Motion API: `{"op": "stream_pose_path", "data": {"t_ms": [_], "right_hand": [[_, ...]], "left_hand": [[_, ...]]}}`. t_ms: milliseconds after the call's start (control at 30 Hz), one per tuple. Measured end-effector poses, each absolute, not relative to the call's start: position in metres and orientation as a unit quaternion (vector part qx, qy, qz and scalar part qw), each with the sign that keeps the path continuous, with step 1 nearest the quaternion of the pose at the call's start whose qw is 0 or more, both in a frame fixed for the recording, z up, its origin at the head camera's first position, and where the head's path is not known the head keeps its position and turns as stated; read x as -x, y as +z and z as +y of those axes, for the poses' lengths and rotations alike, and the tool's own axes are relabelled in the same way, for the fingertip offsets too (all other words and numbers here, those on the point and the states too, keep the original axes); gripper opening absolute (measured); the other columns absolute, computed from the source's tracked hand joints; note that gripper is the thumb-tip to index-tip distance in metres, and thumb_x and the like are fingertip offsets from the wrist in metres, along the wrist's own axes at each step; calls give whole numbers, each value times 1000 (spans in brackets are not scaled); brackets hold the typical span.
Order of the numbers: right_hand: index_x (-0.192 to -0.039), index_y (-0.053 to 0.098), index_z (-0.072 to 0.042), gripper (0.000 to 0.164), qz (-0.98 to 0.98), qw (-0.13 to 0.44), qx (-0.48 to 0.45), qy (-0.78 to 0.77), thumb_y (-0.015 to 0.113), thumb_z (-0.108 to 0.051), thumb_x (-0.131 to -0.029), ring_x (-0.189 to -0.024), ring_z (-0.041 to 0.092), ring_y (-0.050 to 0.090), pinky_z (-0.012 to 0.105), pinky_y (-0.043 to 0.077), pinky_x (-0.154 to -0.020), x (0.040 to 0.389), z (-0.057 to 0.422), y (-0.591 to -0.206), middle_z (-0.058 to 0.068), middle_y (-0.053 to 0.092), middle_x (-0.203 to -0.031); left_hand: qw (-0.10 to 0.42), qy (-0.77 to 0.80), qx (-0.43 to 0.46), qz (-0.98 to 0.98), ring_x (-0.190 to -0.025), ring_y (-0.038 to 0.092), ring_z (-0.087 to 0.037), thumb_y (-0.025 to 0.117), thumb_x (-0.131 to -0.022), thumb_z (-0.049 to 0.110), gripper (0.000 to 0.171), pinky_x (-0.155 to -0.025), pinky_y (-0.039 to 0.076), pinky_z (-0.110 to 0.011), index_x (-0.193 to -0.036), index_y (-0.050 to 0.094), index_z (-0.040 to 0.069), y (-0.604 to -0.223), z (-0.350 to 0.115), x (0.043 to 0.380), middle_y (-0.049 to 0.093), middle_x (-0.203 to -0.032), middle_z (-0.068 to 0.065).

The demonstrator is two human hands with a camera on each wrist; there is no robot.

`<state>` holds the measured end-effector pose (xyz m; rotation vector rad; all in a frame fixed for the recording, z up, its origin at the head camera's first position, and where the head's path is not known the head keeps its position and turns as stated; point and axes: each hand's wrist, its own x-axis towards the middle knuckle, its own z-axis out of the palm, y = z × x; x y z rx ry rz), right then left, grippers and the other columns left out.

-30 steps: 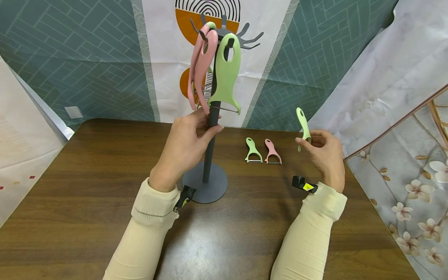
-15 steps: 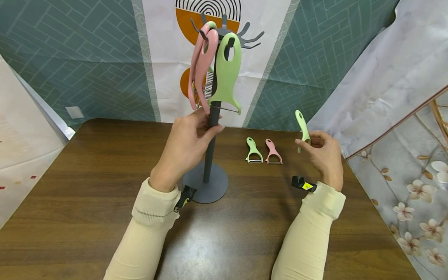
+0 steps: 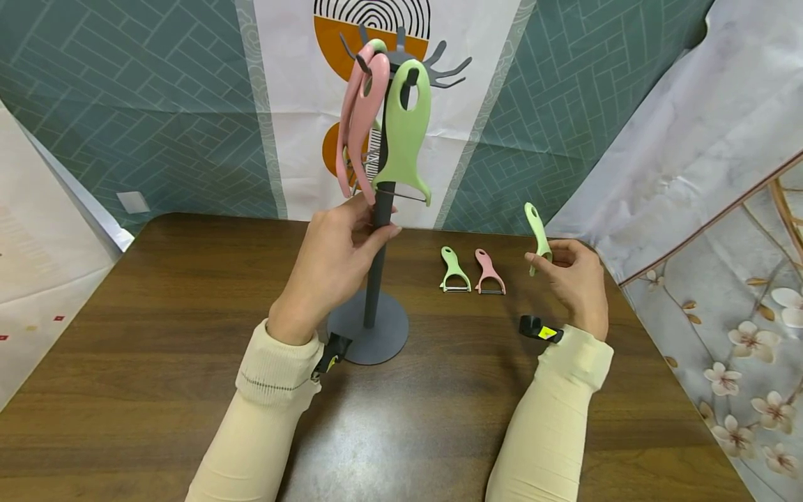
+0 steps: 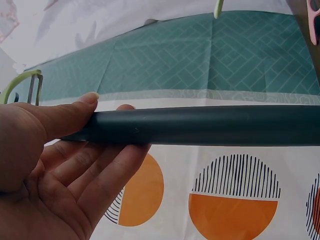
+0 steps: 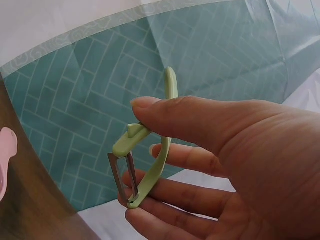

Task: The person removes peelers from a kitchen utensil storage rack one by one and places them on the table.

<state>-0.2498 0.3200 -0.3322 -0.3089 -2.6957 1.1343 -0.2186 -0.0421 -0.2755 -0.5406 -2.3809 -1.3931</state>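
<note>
My left hand (image 3: 335,254) grips the dark post of a rack (image 3: 375,279) just below the hanging peelers; in the left wrist view, thumb and fingers wrap the post (image 4: 225,125). From the rack's hooks hang a green peeler (image 3: 404,132) at the front and pink peelers (image 3: 366,125) on the left, with a bit of green behind them. At the right, my right hand (image 3: 574,275) pinches a green peeler (image 3: 537,230) near its head, handle pointing up. The right wrist view shows that peeler's metal blade (image 5: 131,175) beside the fingers.
On the brown table (image 3: 188,335) lie a green peeler (image 3: 453,268) and a pink peeler (image 3: 488,272), side by side between rack and right hand. The rack's round base (image 3: 389,338) stands on the table. Several bare hooks (image 3: 448,72) point right and back. A patterned cloth (image 3: 502,160) hangs behind.
My right hand has moved slightly left and down with the green peeler. The left hand stays on the post, and the rack has not moved.
</note>
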Motion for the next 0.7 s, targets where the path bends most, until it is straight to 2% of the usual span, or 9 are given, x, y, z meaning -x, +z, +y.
{"op": "stream_pose_path", "data": {"t_ms": [367, 700], "right_hand": [[-130, 64, -14, 59, -910, 90, 122, 387, 75, -54, -88, -102, 13, 61, 33, 45, -85, 254, 319, -338, 5, 70, -116], [-135, 61, -13, 60, -907, 78, 129, 393, 74, -51, -90, -113, 24, 61, 36, 44, -89, 257, 319, -340, 13, 68, -127]], "left_hand": [[163, -490, 192, -835, -91, 74, -16, 74, -95, 17, 23, -84, 59, -35, -116, 69, 10, -276, -42, 219, 77, -100, -6], [162, -490, 189, -835, -91, 74, -16, 75, -94, 17, 23, -85, 59, -34, -116, 69, 10, -275, -42, 218, 77, -100, -5]]}}
